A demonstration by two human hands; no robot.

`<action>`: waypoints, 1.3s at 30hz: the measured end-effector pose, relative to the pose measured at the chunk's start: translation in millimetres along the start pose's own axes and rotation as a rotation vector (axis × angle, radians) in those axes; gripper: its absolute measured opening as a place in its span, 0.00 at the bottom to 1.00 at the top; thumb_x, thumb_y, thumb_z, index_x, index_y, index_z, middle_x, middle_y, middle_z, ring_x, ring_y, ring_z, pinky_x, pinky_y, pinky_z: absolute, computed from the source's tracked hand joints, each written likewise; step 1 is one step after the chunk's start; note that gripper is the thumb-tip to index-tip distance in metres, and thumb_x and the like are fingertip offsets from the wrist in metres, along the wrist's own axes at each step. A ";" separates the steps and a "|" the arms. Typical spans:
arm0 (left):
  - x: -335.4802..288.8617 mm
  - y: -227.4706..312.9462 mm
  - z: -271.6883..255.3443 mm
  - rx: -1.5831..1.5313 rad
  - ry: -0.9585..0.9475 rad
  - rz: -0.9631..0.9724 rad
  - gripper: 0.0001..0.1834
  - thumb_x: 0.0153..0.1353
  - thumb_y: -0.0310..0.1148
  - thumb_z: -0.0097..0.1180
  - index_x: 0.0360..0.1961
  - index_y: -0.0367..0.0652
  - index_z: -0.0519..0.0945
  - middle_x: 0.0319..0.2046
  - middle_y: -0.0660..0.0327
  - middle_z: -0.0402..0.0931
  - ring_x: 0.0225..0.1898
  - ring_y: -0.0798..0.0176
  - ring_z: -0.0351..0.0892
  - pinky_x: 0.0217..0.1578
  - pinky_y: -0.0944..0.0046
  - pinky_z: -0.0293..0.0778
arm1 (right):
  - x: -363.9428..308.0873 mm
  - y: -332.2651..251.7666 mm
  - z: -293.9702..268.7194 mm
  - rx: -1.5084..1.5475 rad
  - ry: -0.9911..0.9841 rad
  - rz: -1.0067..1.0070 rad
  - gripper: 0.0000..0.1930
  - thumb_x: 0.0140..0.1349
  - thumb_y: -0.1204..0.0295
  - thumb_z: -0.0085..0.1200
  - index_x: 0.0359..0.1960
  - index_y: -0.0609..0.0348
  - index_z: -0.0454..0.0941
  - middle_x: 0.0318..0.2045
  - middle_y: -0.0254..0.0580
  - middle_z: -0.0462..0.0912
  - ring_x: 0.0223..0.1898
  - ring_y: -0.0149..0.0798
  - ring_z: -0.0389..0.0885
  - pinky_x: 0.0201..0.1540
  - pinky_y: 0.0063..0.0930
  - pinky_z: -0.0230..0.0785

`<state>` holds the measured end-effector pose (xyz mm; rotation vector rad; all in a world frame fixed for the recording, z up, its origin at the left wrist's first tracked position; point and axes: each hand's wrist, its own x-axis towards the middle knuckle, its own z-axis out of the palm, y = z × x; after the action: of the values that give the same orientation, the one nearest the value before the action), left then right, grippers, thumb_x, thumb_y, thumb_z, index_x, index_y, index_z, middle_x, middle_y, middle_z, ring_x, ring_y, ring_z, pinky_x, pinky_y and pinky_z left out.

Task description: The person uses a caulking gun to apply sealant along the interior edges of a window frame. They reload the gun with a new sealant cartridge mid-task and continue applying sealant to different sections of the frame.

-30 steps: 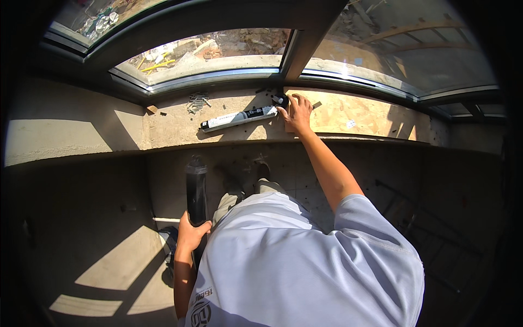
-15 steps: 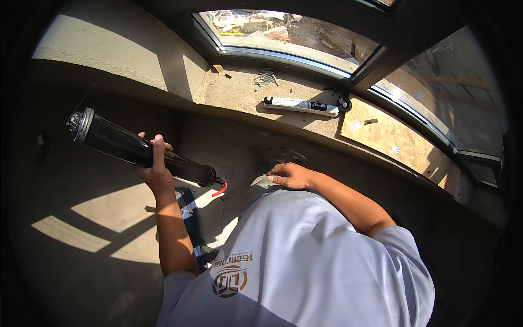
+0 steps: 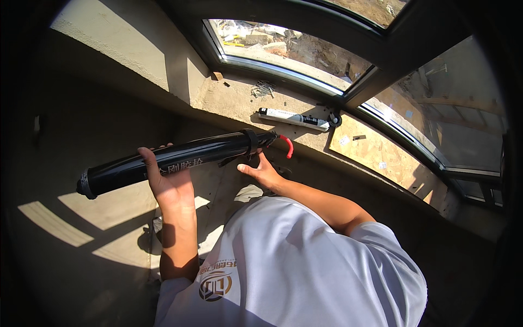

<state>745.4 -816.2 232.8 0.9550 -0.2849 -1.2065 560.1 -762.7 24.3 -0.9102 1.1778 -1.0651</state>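
Note:
My left hand (image 3: 173, 188) is wrapped round the barrel of a black caulking gun (image 3: 212, 148) from below, thumb on the near side. The gun lies nearly level in front of me, its capped end at the left and its handle end, with a curved red piece, at the right and a little higher. My right hand (image 3: 265, 175) is just below the handle end, thumb stretched away from the fingers. Its fingertips reach up to the gun's underside and are partly hidden; whether they touch it I cannot tell.
A concrete window ledge (image 3: 218, 103) runs behind the gun, carrying a white-and-black sealant tube (image 3: 294, 118), a black ring-shaped item (image 3: 334, 119), a pile of screws or nails (image 3: 263, 89) and a small wood block (image 3: 218, 76). A chipboard sheet (image 3: 376, 150) lies right, below a dark window frame (image 3: 359, 95).
The gun has turned in my left hand and swung up to the right, its left end dropping. My right hand has left my lap and come up to the handle end.

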 end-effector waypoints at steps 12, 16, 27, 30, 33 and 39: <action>-1.0 -53.1 12.7 0.304 -0.305 0.283 0.18 0.58 0.30 0.77 0.45 0.45 0.81 0.42 0.67 0.81 0.47 0.70 0.77 0.53 0.66 0.70 | 7.8 -10.4 -28.3 0.023 -0.351 0.647 0.51 0.50 0.47 0.79 0.67 0.70 0.66 0.60 0.51 0.77 0.61 0.40 0.76 0.66 0.37 0.68; 2.1 -55.7 20.4 0.402 -0.318 0.286 0.15 0.57 0.33 0.79 0.38 0.43 0.83 0.35 0.69 0.80 0.38 0.72 0.77 0.44 0.69 0.72 | 0.8 6.9 -30.9 -0.107 -0.278 0.573 0.10 0.57 0.77 0.74 0.33 0.60 0.81 0.30 0.36 0.84 0.30 0.33 0.82 0.38 0.30 0.77; 8.2 -59.2 5.1 0.552 -0.446 0.219 0.10 0.59 0.28 0.74 0.36 0.44 0.82 0.32 0.70 0.78 0.35 0.75 0.76 0.40 0.70 0.73 | -8.6 -10.3 -27.6 -0.383 -0.426 0.575 0.41 0.55 0.42 0.73 0.53 0.73 0.82 0.46 0.49 0.87 0.48 0.41 0.83 0.52 0.34 0.75; 9.5 -61.3 -3.9 0.599 -0.448 0.247 0.08 0.59 0.24 0.72 0.35 0.43 0.82 0.32 0.70 0.78 0.36 0.75 0.75 0.40 0.69 0.72 | -6.3 -73.7 -31.4 -0.341 -0.324 0.237 0.49 0.56 0.44 0.73 0.66 0.75 0.71 0.59 0.60 0.81 0.59 0.47 0.82 0.62 0.40 0.74; 8.7 -58.6 -16.2 0.727 -0.515 0.226 0.09 0.58 0.25 0.72 0.35 0.42 0.82 0.33 0.69 0.79 0.37 0.73 0.77 0.40 0.67 0.74 | -8.9 -153.5 -27.8 -0.187 -0.255 -0.166 0.47 0.56 0.50 0.75 0.67 0.74 0.69 0.63 0.58 0.78 0.62 0.48 0.79 0.67 0.40 0.69; 7.4 -66.6 -31.8 0.891 -0.661 0.255 0.27 0.54 0.33 0.75 0.51 0.41 0.74 0.40 0.62 0.79 0.40 0.67 0.78 0.43 0.63 0.77 | -20.2 -251.5 1.8 -0.343 -0.269 -0.657 0.50 0.51 0.52 0.79 0.71 0.62 0.67 0.67 0.48 0.71 0.71 0.47 0.68 0.72 0.43 0.59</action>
<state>724.9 -810.3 161.8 1.1812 -1.5173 -1.1239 520.4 -809.5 269.1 -1.7314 0.8587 -1.2154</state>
